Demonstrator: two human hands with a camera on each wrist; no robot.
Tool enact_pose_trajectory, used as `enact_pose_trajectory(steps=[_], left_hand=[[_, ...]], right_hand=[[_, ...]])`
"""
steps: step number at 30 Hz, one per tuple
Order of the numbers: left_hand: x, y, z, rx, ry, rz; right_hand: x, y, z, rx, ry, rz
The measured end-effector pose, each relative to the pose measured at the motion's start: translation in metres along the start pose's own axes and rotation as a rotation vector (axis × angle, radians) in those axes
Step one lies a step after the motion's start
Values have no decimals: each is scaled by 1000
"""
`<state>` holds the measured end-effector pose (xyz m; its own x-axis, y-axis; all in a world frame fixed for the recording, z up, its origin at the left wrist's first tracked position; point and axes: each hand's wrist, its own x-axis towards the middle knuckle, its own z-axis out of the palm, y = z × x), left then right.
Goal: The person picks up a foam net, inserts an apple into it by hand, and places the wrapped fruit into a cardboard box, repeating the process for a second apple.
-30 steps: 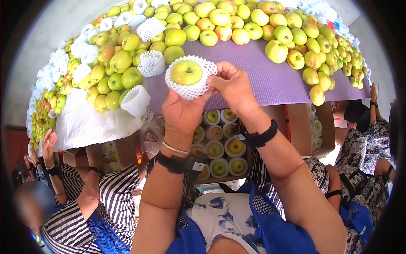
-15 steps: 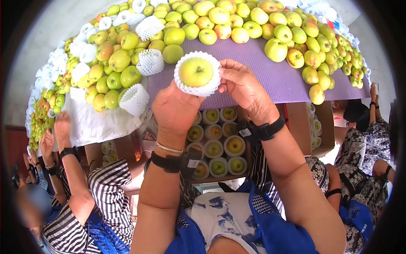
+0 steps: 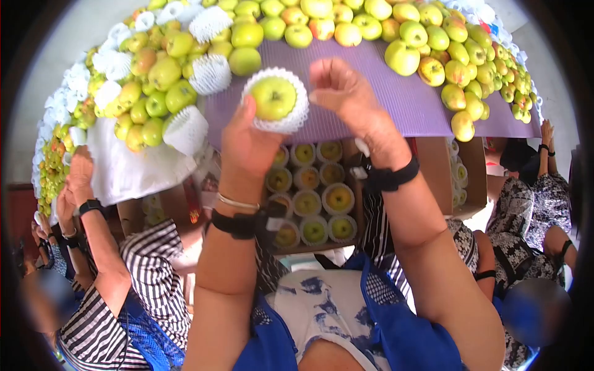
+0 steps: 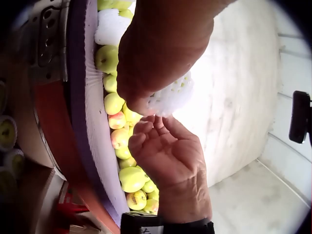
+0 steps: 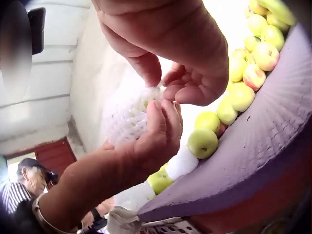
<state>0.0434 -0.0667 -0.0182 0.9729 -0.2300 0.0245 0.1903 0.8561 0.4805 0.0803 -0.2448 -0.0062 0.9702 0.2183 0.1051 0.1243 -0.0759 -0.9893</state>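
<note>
My left hand (image 3: pixel 250 142) holds a yellow-green apple (image 3: pixel 273 98) wrapped in a white foam net (image 3: pixel 291 123), its thumb up along the net's left side. The top of the apple shows inside the net's frilled rim. To the right of it, my right hand (image 3: pixel 352 102) is raised with loosely bent fingers and a gap to the net in the head view. From the left wrist, the right hand's fingertips (image 4: pixel 158 124) appear just below the netted apple. In the right wrist view, the foam net (image 5: pixel 129 114) hides most of the fruit.
Loose apples (image 3: pixel 164 71) and empty foam nets (image 3: pixel 210 74) cover the table around a purple ribbed mat (image 3: pixel 383 111). Below its edge, a cardboard box (image 3: pixel 309 248) contains netted apples in rows. Another box (image 3: pixel 433 176) stands right. People sit on both sides.
My right hand pinched the net's edge one second ago and has since come away from it. The net now forms an even ring around the apple. My left hand has shifted slightly left.
</note>
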Motion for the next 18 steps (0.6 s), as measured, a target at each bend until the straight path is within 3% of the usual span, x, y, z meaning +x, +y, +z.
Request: enact_pose_trajectory(steps=[2, 4, 7, 11, 14, 16, 18], left_hand=[[0, 3, 0, 211, -19, -5], [0, 3, -3, 365, 56, -35], [0, -1, -3, 461, 64, -81], [0, -2, -3, 603, -14, -59], [0, 15, 2, 631, -171, -104], [-6, 24, 10, 348, -211, -218], [-16, 26, 16, 485, -81, -44]], right_hand=[[-7, -22, -5, -45, -122, -150], [-12, -38, 0, -325, -160, -303], [-14, -28, 16, -607, -268, -362], [-14, -8, 27, -555, -277, -476], [-5, -20, 17, -436, -299, -258], [-6, -23, 10, -229, -453, -175], [-13, -33, 6, -114, -585, -134]])
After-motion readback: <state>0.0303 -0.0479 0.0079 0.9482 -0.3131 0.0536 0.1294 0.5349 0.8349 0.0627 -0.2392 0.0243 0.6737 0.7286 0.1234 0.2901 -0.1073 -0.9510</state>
